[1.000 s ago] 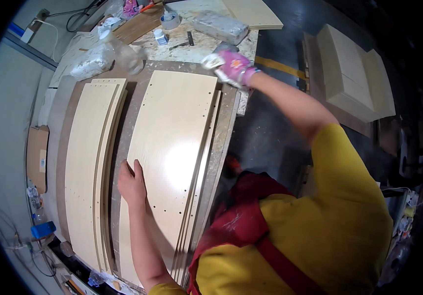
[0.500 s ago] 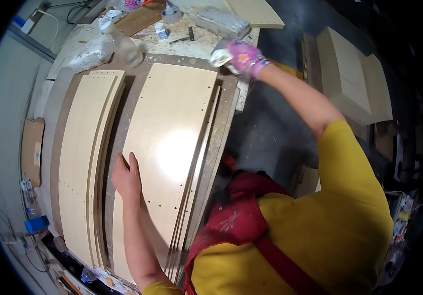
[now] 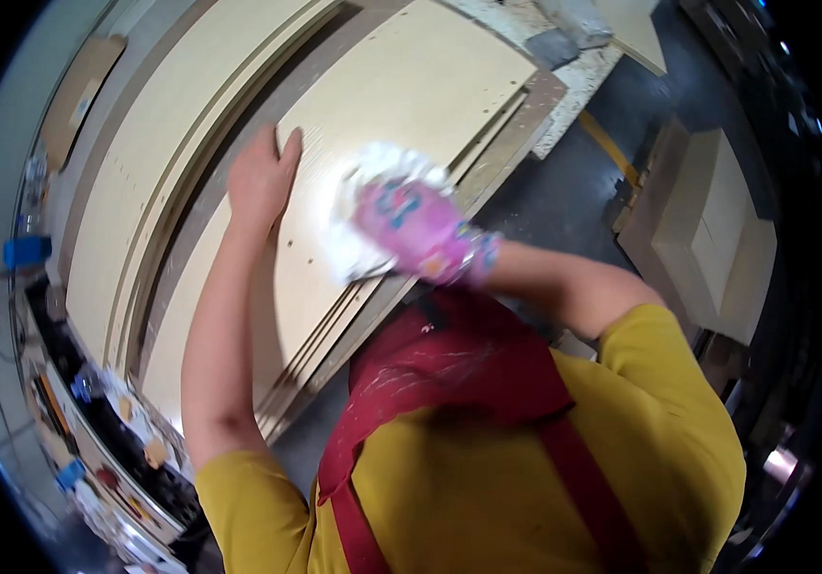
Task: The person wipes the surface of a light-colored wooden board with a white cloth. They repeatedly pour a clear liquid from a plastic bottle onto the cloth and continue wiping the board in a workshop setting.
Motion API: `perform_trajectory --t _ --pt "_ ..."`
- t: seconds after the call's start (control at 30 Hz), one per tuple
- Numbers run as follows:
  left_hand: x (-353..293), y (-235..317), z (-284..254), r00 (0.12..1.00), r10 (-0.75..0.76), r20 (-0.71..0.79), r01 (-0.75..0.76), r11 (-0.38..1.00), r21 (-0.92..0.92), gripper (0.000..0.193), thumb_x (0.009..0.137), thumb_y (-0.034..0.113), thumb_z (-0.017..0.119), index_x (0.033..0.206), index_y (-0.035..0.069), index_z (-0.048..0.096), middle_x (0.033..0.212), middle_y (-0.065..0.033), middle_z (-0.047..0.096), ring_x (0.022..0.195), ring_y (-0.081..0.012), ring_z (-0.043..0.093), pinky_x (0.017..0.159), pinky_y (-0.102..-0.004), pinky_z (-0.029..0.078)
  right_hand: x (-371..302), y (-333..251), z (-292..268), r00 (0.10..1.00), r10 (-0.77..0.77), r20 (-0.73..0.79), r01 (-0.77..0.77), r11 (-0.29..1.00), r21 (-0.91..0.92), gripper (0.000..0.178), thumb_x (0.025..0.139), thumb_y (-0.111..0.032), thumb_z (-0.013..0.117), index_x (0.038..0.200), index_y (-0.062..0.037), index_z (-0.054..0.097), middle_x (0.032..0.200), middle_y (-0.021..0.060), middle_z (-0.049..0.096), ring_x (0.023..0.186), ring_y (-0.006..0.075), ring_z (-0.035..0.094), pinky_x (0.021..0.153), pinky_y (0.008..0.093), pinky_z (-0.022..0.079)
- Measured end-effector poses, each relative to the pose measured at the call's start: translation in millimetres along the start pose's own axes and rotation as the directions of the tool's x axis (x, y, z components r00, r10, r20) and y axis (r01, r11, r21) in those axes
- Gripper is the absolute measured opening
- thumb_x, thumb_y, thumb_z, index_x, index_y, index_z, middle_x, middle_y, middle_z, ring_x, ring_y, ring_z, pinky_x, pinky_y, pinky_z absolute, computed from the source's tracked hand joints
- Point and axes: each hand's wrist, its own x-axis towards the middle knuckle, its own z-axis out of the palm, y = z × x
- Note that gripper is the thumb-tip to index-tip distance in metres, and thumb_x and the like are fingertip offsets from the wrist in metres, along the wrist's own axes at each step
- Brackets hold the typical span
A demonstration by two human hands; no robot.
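Observation:
A pale wooden panel (image 3: pixel 401 86) with small drilled holes lies on top of a stack on the worktable. My right hand (image 3: pixel 416 230), in a pink patterned glove, presses a bunched white cloth (image 3: pixel 349 244) onto the panel's surface near its right edge. Motion blurs the cloth and glove a little. Bare, my left hand (image 3: pixel 263 182) rests at the panel's left edge, its thumb apart from the other fingers. The tips of those fingers are hard to make out.
A second stack of pale panels (image 3: pixel 143 182) lies to the left across a narrow gap. At the far end sits a grey block (image 3: pixel 552 46). More pale boards (image 3: pixel 707 230) stand on the floor at right. A blue object (image 3: pixel 26 253) is at far left.
My right hand has come from the table's far right corner back onto the panel with the cloth. My left hand stays at the panel's left edge. The view has shifted and turned.

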Motion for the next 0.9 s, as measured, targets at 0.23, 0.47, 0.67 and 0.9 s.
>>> perform_trajectory --t 0.23,0.47,0.67,0.9 --pt "-82.4 -110.6 -51.1 0.988 -0.149 -0.025 0.149 0.989 -0.011 0.047 0.094 0.043 0.046 0.118 0.004 0.060 0.112 -0.0211 0.062 0.104 -0.0380 0.059 0.091 -0.0429 0.045 -40.6 173.8 -20.6 0.814 0.505 -0.289 -0.547 0.832 -0.087 0.038 0.081 -0.029 0.065 0.105 -0.0030 0.052 0.100 0.0189 0.061 0.088 0.0369 0.062 0.073 0.0466 0.051" --pt "-99.4 -125.3 -50.2 0.978 -0.209 0.021 0.205 0.973 0.105 0.051 0.096 0.047 0.032 0.100 0.006 0.064 0.100 -0.0230 0.063 0.094 -0.0436 0.057 0.083 -0.0522 0.043 18.5 -70.7 25.0 0.992 -0.125 0.013 0.125 0.991 -0.051 0.035 0.080 -0.029 0.062 0.103 -0.0023 0.058 0.105 0.0200 0.059 0.098 0.0318 0.061 0.084 0.0430 0.049" --pt "-134.4 -149.1 -61.3 0.986 -0.156 -0.061 0.161 0.984 0.081 0.042 0.096 0.042 0.037 0.104 0.009 0.062 0.096 -0.0221 0.065 0.093 -0.0417 0.059 0.080 -0.0490 0.046 1.6 -29.0 29.9 0.985 0.008 -0.171 -0.033 0.989 -0.144 0.044 0.078 -0.022 0.066 0.113 0.0007 0.052 0.107 0.0233 0.060 0.095 0.0340 0.063 0.078 0.0429 0.053" --pt "-140.6 -146.8 -69.2 0.977 -0.211 -0.038 0.214 0.970 0.112 0.044 0.096 0.043 0.035 0.102 0.010 0.065 0.097 -0.0195 0.066 0.093 -0.0408 0.060 0.081 -0.0483 0.047 -26.5 150.6 17.2 0.838 0.308 -0.452 -0.443 0.866 -0.233 0.038 0.079 -0.020 0.062 0.113 -0.0044 0.052 0.101 0.0234 0.060 0.086 0.0403 0.062 0.071 0.0486 0.050"
